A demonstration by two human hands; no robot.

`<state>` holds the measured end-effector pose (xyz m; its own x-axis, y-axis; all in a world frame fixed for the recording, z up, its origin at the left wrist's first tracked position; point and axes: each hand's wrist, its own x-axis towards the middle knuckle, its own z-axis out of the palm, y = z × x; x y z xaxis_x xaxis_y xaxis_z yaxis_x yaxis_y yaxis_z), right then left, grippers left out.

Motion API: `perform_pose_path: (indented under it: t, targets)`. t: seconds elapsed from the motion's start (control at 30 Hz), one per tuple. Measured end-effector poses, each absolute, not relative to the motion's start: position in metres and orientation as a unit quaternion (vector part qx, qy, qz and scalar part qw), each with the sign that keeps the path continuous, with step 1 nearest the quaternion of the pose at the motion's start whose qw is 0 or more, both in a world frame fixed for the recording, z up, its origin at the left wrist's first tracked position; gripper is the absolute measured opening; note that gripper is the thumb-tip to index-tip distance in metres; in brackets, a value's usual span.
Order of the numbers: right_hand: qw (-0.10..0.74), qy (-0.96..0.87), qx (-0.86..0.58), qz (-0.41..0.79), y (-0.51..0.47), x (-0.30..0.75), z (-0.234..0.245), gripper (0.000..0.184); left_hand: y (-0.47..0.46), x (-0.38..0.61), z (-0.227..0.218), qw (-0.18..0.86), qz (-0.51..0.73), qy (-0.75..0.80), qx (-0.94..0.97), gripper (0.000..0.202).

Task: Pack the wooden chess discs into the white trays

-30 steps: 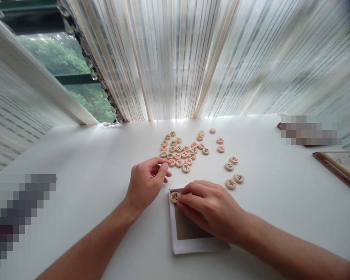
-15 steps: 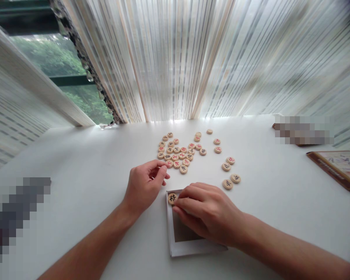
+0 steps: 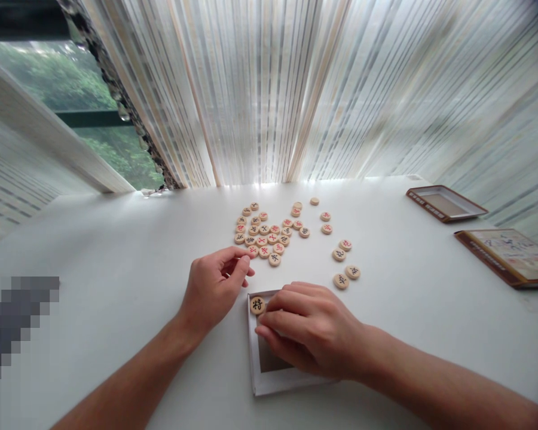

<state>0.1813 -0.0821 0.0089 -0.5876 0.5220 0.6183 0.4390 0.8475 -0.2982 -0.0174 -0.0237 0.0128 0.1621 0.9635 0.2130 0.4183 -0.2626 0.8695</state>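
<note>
A shallow white-rimmed box (image 3: 253,358) with a grey-brown floor lies in front of me. In its far left corner sits a Chinese chess piece (image 3: 257,305), round, wooden and marked in black. My right hand (image 3: 314,325) covers much of the box, fingers curled and pressed together beside that piece; whatever is under the fingertips is hidden. My left hand (image 3: 217,283) hovers left of the box, loosely curled, thumb and fingers slightly apart. Its index fingertip is at a red-marked chess piece (image 3: 253,251) on the near edge of a loose cluster of pieces (image 3: 264,229).
Several more pieces lie scattered to the right, such as a black-marked piece (image 3: 341,281). At the far right are a brown-edged open box lid (image 3: 446,203) and a brown box with a printed picture (image 3: 515,254). Striped curtains (image 3: 260,89) hang behind the white table (image 3: 138,286).
The view has turned slightly right, bringing the open lid into clear sight. My right fingertips have shifted a little towards me from the corner piece. My left hand has hardly moved.
</note>
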Motion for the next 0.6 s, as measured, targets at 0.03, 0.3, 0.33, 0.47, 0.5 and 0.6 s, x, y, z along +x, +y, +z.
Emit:
perform_pose_path:
  t: [0.03, 0.3, 0.33, 0.47, 0.5, 0.6]
  targets:
    - [0.367, -0.889, -0.268, 0.056, -0.0822, 0.1813, 0.0095, 0.029, -0.0238, -0.017, 0.0135, 0.336, 0.404, 0.506, 0.684, 0.025]
    - [0.375, -0.889, -0.258, 0.051, -0.0829, 0.1814, 0.0123, 0.024, -0.0235, -0.0167, 0.0121, 0.333, 0.392, 0.51, 0.689, 0.026]
    - [0.376, -0.889, -0.258, 0.051, -0.0829, 0.1815, 0.0125, 0.024, -0.0236, -0.0168, 0.011, 0.334, 0.391, 0.51, 0.69, 0.026]
    - [0.37, -0.891, -0.259, 0.05, -0.0825, 0.1814, 0.0122, 0.023, -0.0256, -0.0168, 0.0078, 0.345, 0.385, 0.502, 0.694, 0.027]
    - [0.368, -0.891, -0.26, 0.048, -0.0824, 0.1814, 0.012, 0.024, -0.0262, -0.0168, 0.0074, 0.345, 0.382, 0.5, 0.696, 0.027]
    - [0.363, -0.893, -0.262, 0.044, -0.0824, 0.1818, 0.0115, 0.026, -0.0272, -0.0169, 0.0075, 0.344, 0.378, 0.498, 0.701, 0.027]
